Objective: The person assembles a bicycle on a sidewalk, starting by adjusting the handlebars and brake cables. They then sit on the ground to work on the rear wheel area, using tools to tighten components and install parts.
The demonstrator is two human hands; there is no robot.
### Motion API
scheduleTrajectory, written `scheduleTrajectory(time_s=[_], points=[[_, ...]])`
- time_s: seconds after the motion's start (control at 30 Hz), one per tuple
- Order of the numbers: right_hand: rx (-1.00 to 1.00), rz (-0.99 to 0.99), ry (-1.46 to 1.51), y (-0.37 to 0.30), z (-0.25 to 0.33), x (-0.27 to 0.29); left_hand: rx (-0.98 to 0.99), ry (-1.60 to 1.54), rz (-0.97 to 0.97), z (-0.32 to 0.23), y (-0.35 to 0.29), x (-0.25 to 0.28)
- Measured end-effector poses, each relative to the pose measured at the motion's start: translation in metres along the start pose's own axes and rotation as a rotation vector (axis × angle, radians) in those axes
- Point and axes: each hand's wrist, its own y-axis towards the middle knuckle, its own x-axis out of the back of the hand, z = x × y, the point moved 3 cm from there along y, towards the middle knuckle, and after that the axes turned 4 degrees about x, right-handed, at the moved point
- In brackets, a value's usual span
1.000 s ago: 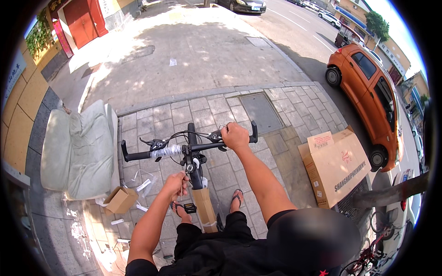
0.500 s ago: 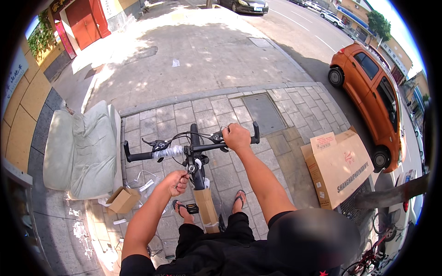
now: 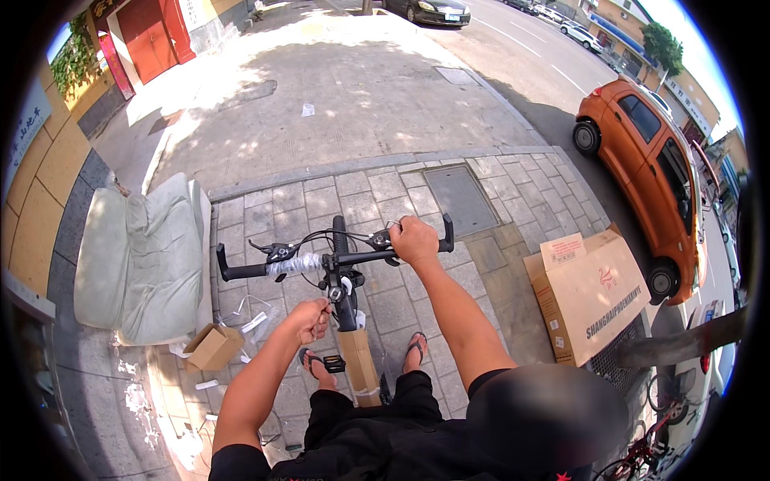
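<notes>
At centre, on grey paving [image 3: 317, 200] between the person's feet [image 3: 415, 350]: a black bicycle [image 3: 345, 305], upright, front tyre [image 3: 339, 232] pointing away. Across its front, a black handlebar [image 3: 362, 256] with angled bar ends [image 3: 447, 232] and a lever unit [image 3: 280, 252] on each side; around the left half, inboard of the grip [image 3: 243, 272], clear plastic wrapping [image 3: 300, 264]. Behind the bar, the stem [image 3: 334, 293]; farther back, along the frame [image 3: 346, 319], a brown cardboard sleeve [image 3: 360, 365].

Right hand [image 3: 415, 240]: closed around the right part of the handlebar, just inboard of its end. Left hand [image 3: 310, 321]: well apart from the right, fingers curled, fingertips just beside the stem; contact there, and any object within the grasp, impossible to tell at this size.

Just left of the sleeve, near the left foot, a black pedal [image 3: 334, 363]. Farther left, white scraps [image 3: 253, 322] and a small open cardboard box [image 3: 215, 346] on the paving, then a pale cushioned seat [image 3: 160, 256] near the wall [image 3: 40, 216]. To the right, a large printed carton [image 3: 589, 297] beside a tree trunk [image 3: 682, 345]; ahead of the bicycle, toward the right, a dark rectangular cover [image 3: 459, 197] set in the paving. Beyond the carton, an orange car [image 3: 642, 168] at the roadside; farther off, a dark car [image 3: 433, 11]; at upper left, a red double door [image 3: 146, 40].
</notes>
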Motion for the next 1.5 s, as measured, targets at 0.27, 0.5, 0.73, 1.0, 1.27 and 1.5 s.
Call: scheduleTrajectory(time_s=[0.27,0.5,0.73,1.0,1.27,1.5], points=[[-0.004,0.033,0.009,0.003,0.004,0.004,-0.291,0.717,-0.235,-0.006,0.000,0.003],[-0.010,0.021,-0.010,0.002,0.003,0.003,-0.085,0.741,-0.344,-0.027,-0.032,-0.043],[-0.010,0.036,0.007,0.002,0.005,0.006,-0.294,0.448,-0.386,0.002,0.013,-0.012],[-0.034,0.066,0.004,0.001,0.004,0.005,-0.463,0.511,-0.591,0.012,0.011,-0.015],[0.000,0.040,0.001,0.002,0.003,0.003,-0.732,0.665,-0.740,0.022,0.009,-0.016],[0.018,0.008,0.003,0.000,0.005,0.001,-0.837,0.648,-0.855,0.031,0.018,-0.015]])
